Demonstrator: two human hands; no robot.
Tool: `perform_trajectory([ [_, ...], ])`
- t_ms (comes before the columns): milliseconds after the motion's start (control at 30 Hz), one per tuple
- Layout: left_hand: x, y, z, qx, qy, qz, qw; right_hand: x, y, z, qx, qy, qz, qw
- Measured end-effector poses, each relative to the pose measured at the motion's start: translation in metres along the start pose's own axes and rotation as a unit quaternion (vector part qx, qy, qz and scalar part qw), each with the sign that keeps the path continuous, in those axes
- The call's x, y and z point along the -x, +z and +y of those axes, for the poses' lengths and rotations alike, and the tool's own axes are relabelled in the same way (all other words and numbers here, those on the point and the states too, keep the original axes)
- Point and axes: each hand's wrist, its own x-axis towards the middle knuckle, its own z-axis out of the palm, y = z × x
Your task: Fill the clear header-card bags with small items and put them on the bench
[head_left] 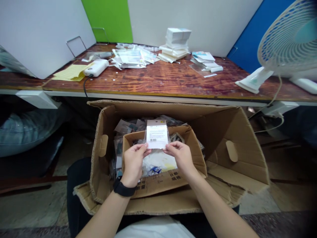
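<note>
In hand: clear poly packet (156,135) w/ white printed label + barcode, held up by both hands.
Pkt axis: long axis roughly vertical, label side turned toward head cam.
Pkt pos.: between hands, above small cardboard carton (162,182).
L hand (133,164): fingers pinched on pkt's lower L edge; black smartwatch (123,187) worn on wrist.
R hand (179,157): fingers pinched on pkt's lower R edge.
Below: carton sits inside large cardboard box (235,155), flaps open; loose packets (126,127) lie beside carton; white bagged item (158,162) inside carton.
Rest: wooden desk (158,77) ahead, stacked white boxes (177,41) on it; desk fan (287,39) at R end.
</note>
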Motion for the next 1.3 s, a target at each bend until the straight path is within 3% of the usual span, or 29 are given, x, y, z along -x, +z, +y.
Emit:
perform_trajectory([
  [500,-0.0031,-0.0002,-0.0027,0.030,0.010,0.047,0.998,-0.0016,0.0036,0.0048,-0.003,0.009,-0.008,1.000],
  [833,-0.0033,-0.0040,0.0007,0.040,-0.054,0.032,0.997,-0.0029,0.0006,0.0065,-0.007,0.017,-0.016,1.000],
  [1300,-0.0029,-0.0056,-0.0025,0.045,-0.054,0.019,0.997,-0.0043,0.0004,0.0081,-0.065,0.022,-0.024,0.997],
])
